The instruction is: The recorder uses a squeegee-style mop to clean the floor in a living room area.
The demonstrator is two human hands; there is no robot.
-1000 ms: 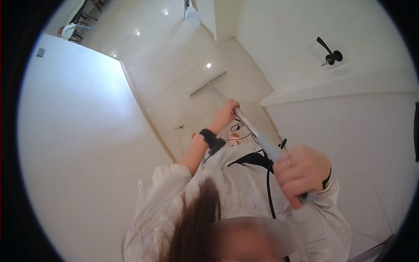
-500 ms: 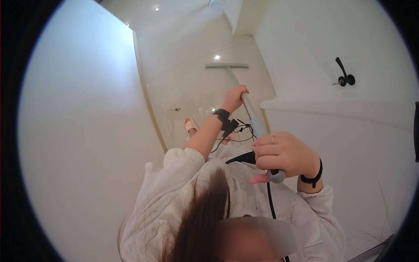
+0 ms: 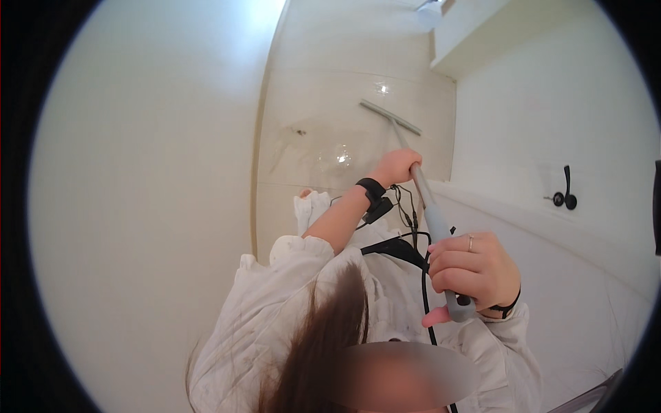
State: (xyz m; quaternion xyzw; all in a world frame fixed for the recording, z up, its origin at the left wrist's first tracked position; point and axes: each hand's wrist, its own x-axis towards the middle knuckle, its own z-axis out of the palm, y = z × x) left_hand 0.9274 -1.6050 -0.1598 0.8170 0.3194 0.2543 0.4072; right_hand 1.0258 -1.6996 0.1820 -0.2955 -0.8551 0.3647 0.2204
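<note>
A long-handled floor squeegee [image 3: 436, 221] runs from my body out over the wet floor, its wide grey blade [image 3: 390, 118] slanting down to the right on the tiles. Partway down the pole, my left hand [image 3: 398, 167] is closed round the shaft. My right hand [image 3: 478, 272] grips the grey handle near its rounded end, thumb on the underside. Both wrists wear black bands. Water shines on the beige floor [image 3: 330, 89] around the blade, and a small dark drain-like spot [image 3: 299, 131] shows to its left.
A pale wall or panel [image 3: 151, 172] bounds the floor on the left. To the right stands a white bathtub-like ledge [image 3: 530, 220] with a black wall tap [image 3: 566, 193] above it. Black cables [image 3: 413, 217] hang by my waist. A pale corner [image 3: 454, 55] juts in at the far right.
The squeegee blade has turned from level to slanting, its right end now nearer me. The view has shifted, so wall, tap and both hands sit farther right. Both hands keep their hold.
</note>
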